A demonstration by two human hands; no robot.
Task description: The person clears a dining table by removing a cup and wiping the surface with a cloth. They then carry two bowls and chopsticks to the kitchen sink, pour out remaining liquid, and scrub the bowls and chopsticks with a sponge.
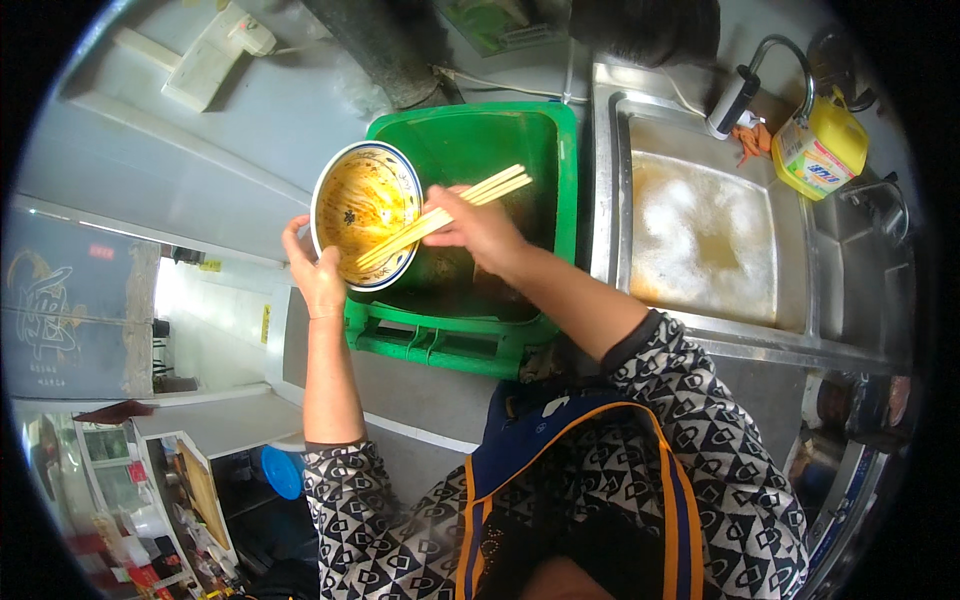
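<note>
My left hand [318,268] grips the rim of a white bowl [350,190] with a blue edge and a patterned wall. The bowl is tilted, its inside facing me and smeared with orange-brown sauce and dark bits. In my right hand [475,225] is a bunch of several pale yellow chopsticks [497,184], closed in the fingers. Their lower ends reach inside the bowl near its bottom rim. Both hands are over a large green bin [568,200], whose dark inside holds waste that I cannot make out well.
Right of the bin stands a steel sink [625,200] with cloudy, foamy water. A black-and-silver tap [735,100], a yellow jug [822,150] and an orange cloth [752,140] are at its far right. A grey wall [250,140] rises at the left; a blue round container [282,472] sits lower left.
</note>
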